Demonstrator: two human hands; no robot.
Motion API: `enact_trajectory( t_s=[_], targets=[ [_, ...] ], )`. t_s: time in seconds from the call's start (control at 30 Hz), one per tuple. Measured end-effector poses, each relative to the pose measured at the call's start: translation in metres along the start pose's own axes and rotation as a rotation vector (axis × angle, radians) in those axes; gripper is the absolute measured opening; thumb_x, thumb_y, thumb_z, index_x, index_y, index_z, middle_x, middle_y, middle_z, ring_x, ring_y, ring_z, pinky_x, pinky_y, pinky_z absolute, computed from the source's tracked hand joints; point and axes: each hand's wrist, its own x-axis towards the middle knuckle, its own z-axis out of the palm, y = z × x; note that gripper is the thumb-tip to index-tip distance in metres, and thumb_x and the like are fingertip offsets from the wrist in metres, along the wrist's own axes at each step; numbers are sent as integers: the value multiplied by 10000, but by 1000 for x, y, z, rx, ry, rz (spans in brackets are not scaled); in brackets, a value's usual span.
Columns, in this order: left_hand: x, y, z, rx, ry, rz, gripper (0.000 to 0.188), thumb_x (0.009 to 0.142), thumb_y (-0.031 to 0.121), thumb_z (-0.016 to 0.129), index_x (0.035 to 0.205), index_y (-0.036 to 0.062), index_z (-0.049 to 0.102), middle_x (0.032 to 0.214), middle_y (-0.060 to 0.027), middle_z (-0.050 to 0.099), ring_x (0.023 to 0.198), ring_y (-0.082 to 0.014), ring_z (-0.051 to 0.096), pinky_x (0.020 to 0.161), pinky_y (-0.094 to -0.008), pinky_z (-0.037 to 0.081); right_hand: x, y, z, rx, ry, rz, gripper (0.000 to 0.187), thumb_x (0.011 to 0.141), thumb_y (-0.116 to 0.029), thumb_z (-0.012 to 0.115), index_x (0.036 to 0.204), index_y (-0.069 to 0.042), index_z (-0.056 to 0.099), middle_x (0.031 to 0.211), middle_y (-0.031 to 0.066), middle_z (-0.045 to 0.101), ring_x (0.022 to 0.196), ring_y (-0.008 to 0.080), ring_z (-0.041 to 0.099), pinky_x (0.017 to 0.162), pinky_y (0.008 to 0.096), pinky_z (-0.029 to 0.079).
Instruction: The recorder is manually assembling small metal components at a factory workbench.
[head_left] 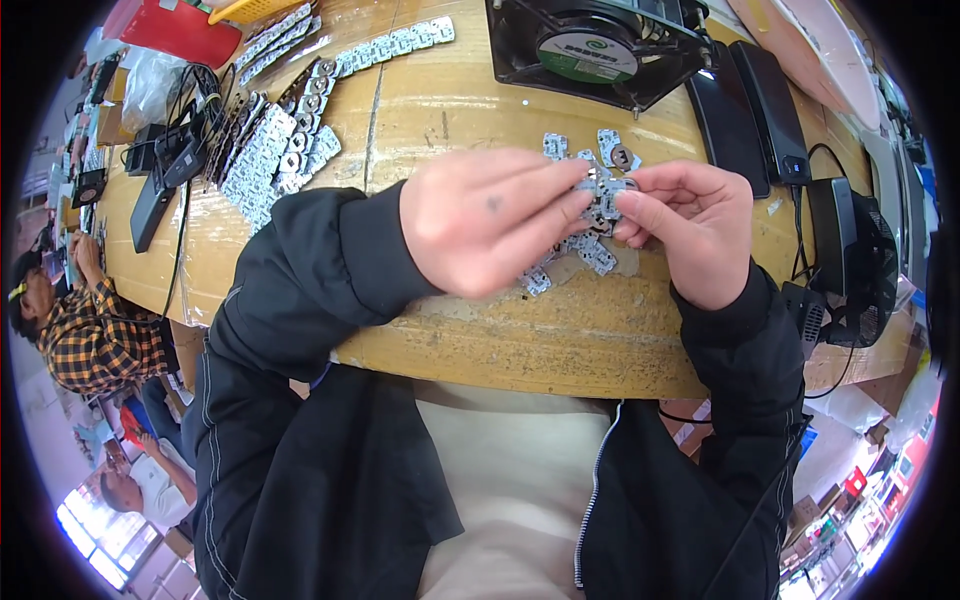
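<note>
Both hands meet over a loose pile of small white circuit boards on the worn wooden table. Between my fingertips is a small circuit board, pale with dark parts. My left hand reaches in from the left, back upward, its fingertips closed on the board's left side. My right hand pinches the board's right side between thumb and fingers. Just beyond lies another board with a round metal part. The fingers hide much of the held piece.
Strips and panels of joined boards lie at the left, beside black adapters and cables. A black fan stands at the back. Dark flat devices lie at the right. A red container is far left. Two other people sit at left.
</note>
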Motion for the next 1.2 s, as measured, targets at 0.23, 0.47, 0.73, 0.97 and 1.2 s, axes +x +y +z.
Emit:
enact_trajectory(
  t_s=[0.23, 0.47, 0.73, 0.97, 1.2],
  targets=[
    [4, 11, -3, 218, -57, 110, 290, 589, 43, 699, 830, -114, 662, 919, -237, 635, 698, -253, 646, 529, -302, 554, -14, -1, 16, -183, 147, -104, 161, 837, 50, 674, 994, 81, 655, 770, 99, 683, 647, 112, 655, 581, 202, 524],
    [-1, 8, 1, 188, -7, 57, 234, 662, 25, 740, 847, -98, 665, 941, -220, 638, 707, -267, 654, 554, -317, 559, -7, 1, 7, -105, 72, -84, 163, 850, 41, 660, 1010, 75, 656, 762, 99, 680, 630, 109, 643, 568, 205, 511],
    [8, 5, -13, -333, -39, -360, 246, 704, 25, 791, 924, -39, 700, 965, -199, 698, 759, -300, 699, 670, -323, 560, -2, 5, -1, 62, 36, -160, 187, 856, 44, 650, 1038, 88, 645, 791, 116, 679, 642, 128, 638, 574, 217, 506],
    [5, 7, -13, -347, -77, -419, 207, 719, 18, 781, 901, -44, 703, 937, -199, 700, 754, -294, 700, 658, -313, 557, -4, -1, 5, -66, -1, -142, 181, 859, 44, 651, 1033, 92, 647, 782, 121, 679, 657, 127, 648, 603, 223, 529],
    [5, 5, -6, -314, 10, -400, 185, 706, 58, 798, 854, -9, 709, 846, -160, 694, 671, -277, 682, 571, -307, 550, -3, 3, 4, -32, 21, -115, 177, 858, 39, 657, 1028, 89, 646, 776, 120, 680, 643, 123, 649, 588, 218, 526]
  ],
)
